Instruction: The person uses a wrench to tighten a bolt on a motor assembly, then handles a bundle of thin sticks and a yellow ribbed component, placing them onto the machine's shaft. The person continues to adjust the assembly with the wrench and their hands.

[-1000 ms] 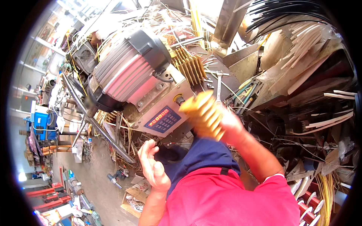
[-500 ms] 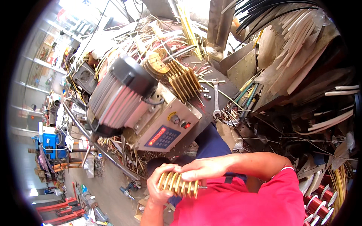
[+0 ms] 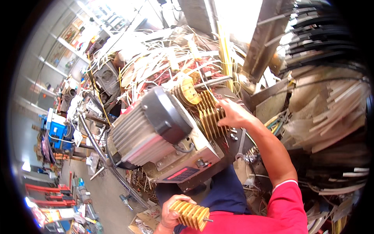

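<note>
My left hand (image 3: 174,212) is closed around a yellow ribbed coil-winding former (image 3: 191,214) near my lap, a thin metal shaft sticking out of its end. My right arm reaches forward, and my right hand (image 3: 235,114) grips the right end of a second ribbed yellow former (image 3: 210,116). That one sits beside the motor of a winding machine. The machine has a finned grey motor (image 3: 134,128) with a black end cover (image 3: 165,115) and a metal control box (image 3: 194,162) with a blue keypad. Behind my right hand's former, a round yellow former (image 3: 188,90) is partly visible.
An open-end wrench (image 3: 241,144) and small nuts (image 3: 233,136) lie right of the machine. Tangled wires and sleeving (image 3: 156,58) heap up behind it. White sleeves (image 3: 341,105) hang at the right. A cardboard box (image 3: 146,220) stands low by my left arm.
My right hand has left the former in my left hand and reached up to the one by the motor. My left hand still holds its former. The view has shifted.
</note>
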`<state>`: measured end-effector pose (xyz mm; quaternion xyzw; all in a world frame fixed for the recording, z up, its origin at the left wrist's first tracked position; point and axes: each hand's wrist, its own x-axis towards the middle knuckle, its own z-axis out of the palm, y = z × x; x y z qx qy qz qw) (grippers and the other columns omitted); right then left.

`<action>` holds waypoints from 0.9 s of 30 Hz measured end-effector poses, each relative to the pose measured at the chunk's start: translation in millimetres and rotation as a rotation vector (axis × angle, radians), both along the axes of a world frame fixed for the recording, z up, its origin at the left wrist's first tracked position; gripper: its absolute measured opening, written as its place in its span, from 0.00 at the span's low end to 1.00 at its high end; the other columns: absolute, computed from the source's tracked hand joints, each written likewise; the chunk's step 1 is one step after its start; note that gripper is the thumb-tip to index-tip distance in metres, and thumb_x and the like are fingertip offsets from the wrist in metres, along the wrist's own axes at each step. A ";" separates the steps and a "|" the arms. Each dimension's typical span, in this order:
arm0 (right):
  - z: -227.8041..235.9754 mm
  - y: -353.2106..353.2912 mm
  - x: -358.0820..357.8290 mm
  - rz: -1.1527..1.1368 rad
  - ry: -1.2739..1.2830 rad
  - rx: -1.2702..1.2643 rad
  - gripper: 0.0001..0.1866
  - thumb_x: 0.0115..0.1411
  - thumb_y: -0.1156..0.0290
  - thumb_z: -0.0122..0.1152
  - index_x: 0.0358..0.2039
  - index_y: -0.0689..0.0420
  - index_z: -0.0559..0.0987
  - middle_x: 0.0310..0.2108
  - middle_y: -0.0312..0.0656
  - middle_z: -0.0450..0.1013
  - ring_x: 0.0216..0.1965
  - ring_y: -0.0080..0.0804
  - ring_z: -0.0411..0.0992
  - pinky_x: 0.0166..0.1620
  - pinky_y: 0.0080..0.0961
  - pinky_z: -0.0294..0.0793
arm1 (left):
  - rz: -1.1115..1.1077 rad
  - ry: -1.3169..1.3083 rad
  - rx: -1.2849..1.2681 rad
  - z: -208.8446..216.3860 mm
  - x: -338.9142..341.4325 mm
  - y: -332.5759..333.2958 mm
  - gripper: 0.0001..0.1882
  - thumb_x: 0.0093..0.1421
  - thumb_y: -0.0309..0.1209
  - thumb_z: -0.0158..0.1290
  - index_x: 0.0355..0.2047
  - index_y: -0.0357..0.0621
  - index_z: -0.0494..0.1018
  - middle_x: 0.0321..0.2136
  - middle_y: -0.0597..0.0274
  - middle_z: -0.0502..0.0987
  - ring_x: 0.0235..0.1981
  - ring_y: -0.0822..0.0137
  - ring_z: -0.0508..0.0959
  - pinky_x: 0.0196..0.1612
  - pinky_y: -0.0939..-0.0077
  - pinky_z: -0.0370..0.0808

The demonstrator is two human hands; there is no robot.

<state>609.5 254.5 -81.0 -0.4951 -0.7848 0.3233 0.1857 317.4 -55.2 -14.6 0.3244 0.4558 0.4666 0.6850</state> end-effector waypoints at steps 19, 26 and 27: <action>166.1 66.2 -30.5 -0.252 1.235 0.096 0.32 0.62 0.71 0.64 0.62 0.66 0.62 0.55 0.48 0.70 0.55 0.39 0.72 0.60 0.36 0.72 | -0.227 -0.238 -0.114 -82.9 -15.7 5.6 0.35 0.59 0.47 0.63 0.57 0.34 0.66 0.43 0.57 0.76 0.45 0.68 0.76 0.52 0.69 0.73; 156.9 230.6 -204.7 -0.268 0.669 0.088 0.24 0.53 0.70 0.66 0.50 0.66 0.77 0.40 0.46 0.78 0.39 0.30 0.76 0.45 0.28 0.77 | -0.175 -0.209 -0.110 -78.5 -15.1 5.8 0.32 0.60 0.48 0.61 0.56 0.38 0.68 0.42 0.61 0.76 0.45 0.71 0.75 0.51 0.72 0.72; 158.0 221.3 -229.5 -0.290 0.523 0.112 0.21 0.52 0.69 0.66 0.47 0.64 0.79 0.36 0.44 0.79 0.35 0.29 0.76 0.42 0.29 0.78 | -0.155 -0.185 -0.118 -76.7 -17.3 4.8 0.33 0.60 0.49 0.61 0.56 0.38 0.68 0.43 0.61 0.76 0.46 0.71 0.75 0.52 0.72 0.72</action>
